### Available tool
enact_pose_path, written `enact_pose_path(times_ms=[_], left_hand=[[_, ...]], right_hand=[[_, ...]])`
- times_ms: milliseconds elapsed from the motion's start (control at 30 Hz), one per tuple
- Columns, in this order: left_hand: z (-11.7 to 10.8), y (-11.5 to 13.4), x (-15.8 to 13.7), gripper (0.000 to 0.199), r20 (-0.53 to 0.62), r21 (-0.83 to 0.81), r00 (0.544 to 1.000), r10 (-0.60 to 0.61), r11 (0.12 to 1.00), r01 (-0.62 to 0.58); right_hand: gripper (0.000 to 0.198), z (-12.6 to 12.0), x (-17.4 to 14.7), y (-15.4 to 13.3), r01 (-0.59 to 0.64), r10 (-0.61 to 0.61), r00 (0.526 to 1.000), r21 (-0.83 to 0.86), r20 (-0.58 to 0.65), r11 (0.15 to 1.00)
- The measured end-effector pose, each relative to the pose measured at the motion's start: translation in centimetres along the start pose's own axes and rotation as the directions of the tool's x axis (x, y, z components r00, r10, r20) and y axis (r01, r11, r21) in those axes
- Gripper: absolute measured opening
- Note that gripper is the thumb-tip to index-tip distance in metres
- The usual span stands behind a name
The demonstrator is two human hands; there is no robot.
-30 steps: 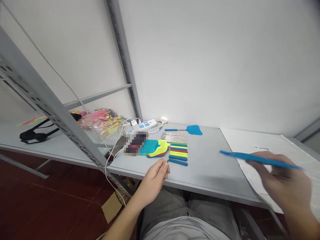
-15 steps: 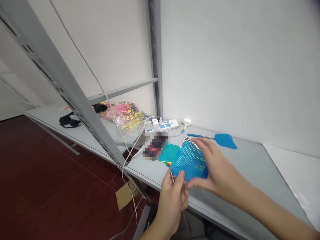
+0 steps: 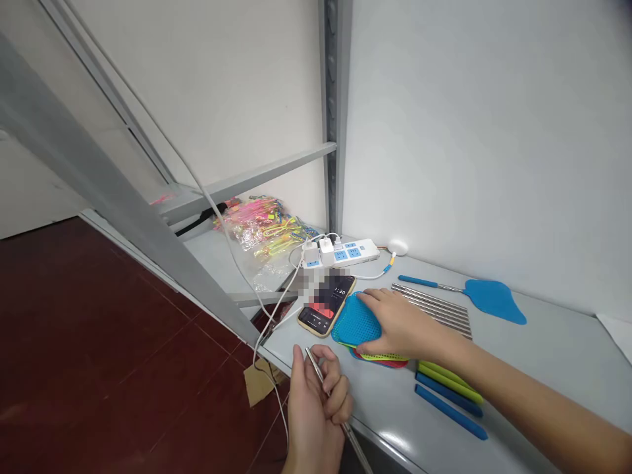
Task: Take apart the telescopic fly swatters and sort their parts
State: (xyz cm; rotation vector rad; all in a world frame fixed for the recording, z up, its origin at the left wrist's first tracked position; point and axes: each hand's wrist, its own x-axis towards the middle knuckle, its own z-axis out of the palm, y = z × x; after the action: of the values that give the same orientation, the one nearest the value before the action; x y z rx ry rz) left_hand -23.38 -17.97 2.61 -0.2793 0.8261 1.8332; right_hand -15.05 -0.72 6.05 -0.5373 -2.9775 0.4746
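Observation:
My left hand (image 3: pixel 318 408), in front of the shelf's near edge, has its fingers curled around a thin metal telescopic rod (image 3: pixel 315 363). My right hand (image 3: pixel 397 326) grips a blue mesh fly swatter head (image 3: pixel 360 321) by its edges, on top of a stack of coloured swatter heads (image 3: pixel 395 361). Partly behind that forearm, several bare metal rods (image 3: pixel 437 308) lie side by side. Nearer the edge are yellow-green handle sleeves (image 3: pixel 454 382) and blue handle sleeves (image 3: pixel 451 413). A whole blue fly swatter (image 3: pixel 494 299) rests against the back.
A phone (image 3: pixel 323 309) lies left of the stack. Behind it stands a white power strip (image 3: pixel 363 251) with plugs and hanging white cables. Bagged colourful cords (image 3: pixel 266 224) sit on the adjoining shelf. A grey metal post (image 3: pixel 148 197) rises at left; cardboard (image 3: pixel 261 384) lies on the floor.
The blue swatter head has gone from in front of my hands down onto the stack with my right hand. My left hand has moved lower with the rod. The view has shifted.

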Motion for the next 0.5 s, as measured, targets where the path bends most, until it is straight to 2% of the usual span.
enact_pose_path(times_ms=[167, 300, 400, 500], left_hand=[[1.2, 0.1, -0.4, 0.055, 0.053, -0.007, 0.997, -0.056, 0.998, 0.056], [2.6, -0.2, -0.6, 0.047, 0.093, -0.014, 0.992, -0.088, 0.996, 0.09], [4.4, -0.3, -0.8, 0.038, 0.112, -0.035, 0.992, -0.059, 0.997, 0.063], [6.9, -0.9, -0.7, 0.034, 0.134, -0.076, 0.99, 0.036, 0.997, -0.026]], right_hand=[[0.078, 2.2, 1.1, -0.1, -0.008, 0.01, 1.0, -0.096, 0.019, 0.995], [0.073, 1.7, 0.2, -0.5, -0.044, 0.039, 0.997, -0.067, -0.068, 0.997], [0.048, -0.4, -2.5, -1.4, -0.045, 0.062, 0.993, 0.158, -0.104, 0.986], [0.032, -2.4, -6.5, -2.4, -0.129, 0.131, 0.991, 0.468, 0.029, 0.874]])
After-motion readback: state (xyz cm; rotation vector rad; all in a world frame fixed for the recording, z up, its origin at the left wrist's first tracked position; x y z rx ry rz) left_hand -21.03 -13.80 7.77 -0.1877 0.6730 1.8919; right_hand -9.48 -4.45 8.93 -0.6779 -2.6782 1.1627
